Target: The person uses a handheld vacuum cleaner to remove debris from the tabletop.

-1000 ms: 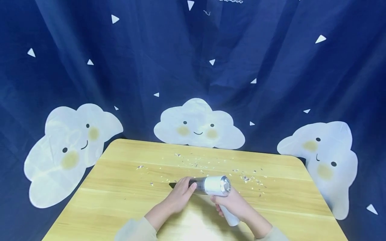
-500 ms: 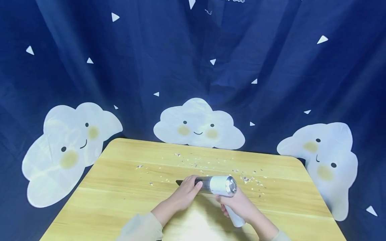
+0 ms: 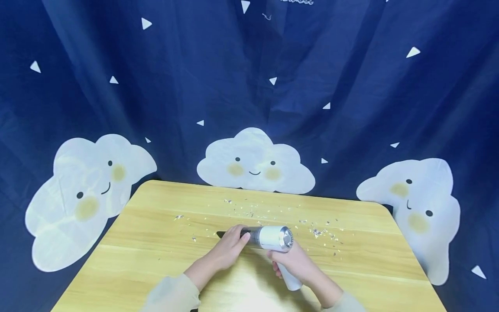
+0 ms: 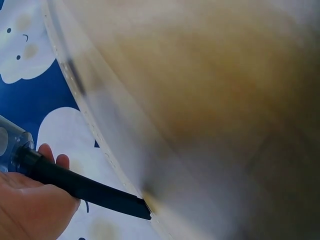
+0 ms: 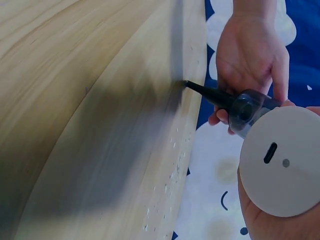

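Head view: a white pistol-shaped handheld vacuum (image 3: 270, 238) was gripped above the middle of the yellow wooden table (image 3: 132, 255) by the right hand (image 3: 296, 261); its black tapered nozzle (image 4: 85, 188), already fitted, was clasped by the left hand (image 3: 230, 248). Far-side pale flakes (image 3: 316, 233) were left uncollected.

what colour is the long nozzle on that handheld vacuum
Black; the nozzle shows best in the left wrist view.

On my feed, the device (image 3: 270, 237) looks like smooth white plastic; its end cap (image 3: 287, 238) shines silver like metal, its canister (image 5: 241, 119) is glossy see-through plastic, its nozzle (image 4: 95, 191) matt black. I see a smooth, wood-grained tabletop (image 3: 132, 247) with a light sheen, and a backdrop (image 3: 195, 65) of matt blue cloth.
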Motion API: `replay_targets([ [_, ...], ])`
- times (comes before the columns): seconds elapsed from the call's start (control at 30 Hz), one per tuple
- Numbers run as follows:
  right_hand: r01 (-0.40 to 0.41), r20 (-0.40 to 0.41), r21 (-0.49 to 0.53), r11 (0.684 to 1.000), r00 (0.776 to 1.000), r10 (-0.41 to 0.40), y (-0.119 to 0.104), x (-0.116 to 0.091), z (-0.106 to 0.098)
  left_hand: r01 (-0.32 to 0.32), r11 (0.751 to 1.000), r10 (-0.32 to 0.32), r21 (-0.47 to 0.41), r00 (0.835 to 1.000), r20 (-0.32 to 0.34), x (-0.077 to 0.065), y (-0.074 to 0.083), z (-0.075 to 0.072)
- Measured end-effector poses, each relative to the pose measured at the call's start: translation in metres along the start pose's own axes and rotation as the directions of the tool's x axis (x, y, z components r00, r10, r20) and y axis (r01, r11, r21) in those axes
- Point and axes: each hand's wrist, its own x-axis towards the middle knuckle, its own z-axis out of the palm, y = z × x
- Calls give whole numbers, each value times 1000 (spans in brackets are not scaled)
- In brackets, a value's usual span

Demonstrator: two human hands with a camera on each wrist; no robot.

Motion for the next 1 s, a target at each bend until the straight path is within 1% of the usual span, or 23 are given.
replay_targets([
  [0.27,12,-10,-18,1000,1000,-12,0,8,11,21,1000,-20,12,999,-33,-3,-5,-8],
  [0.6,14,25,35,999,1000,-15,1,15,25,61,998,-59,20,996,-66,-14,-14,-14],
  [0.73,23,11,36,999,1000,-24,3,17,29,50,999,-49,14,996,-69,-15,-15,-17],
  [0.9,31,-5,35,999,1000,-31,4,18,31,30,999,-29,14,998,-64,-13,-17,-18],
  [1.0,31,-13,39,999,999,-30,3,20,32,34,999,-34,11,998,-55,-11,-18,-21],
])
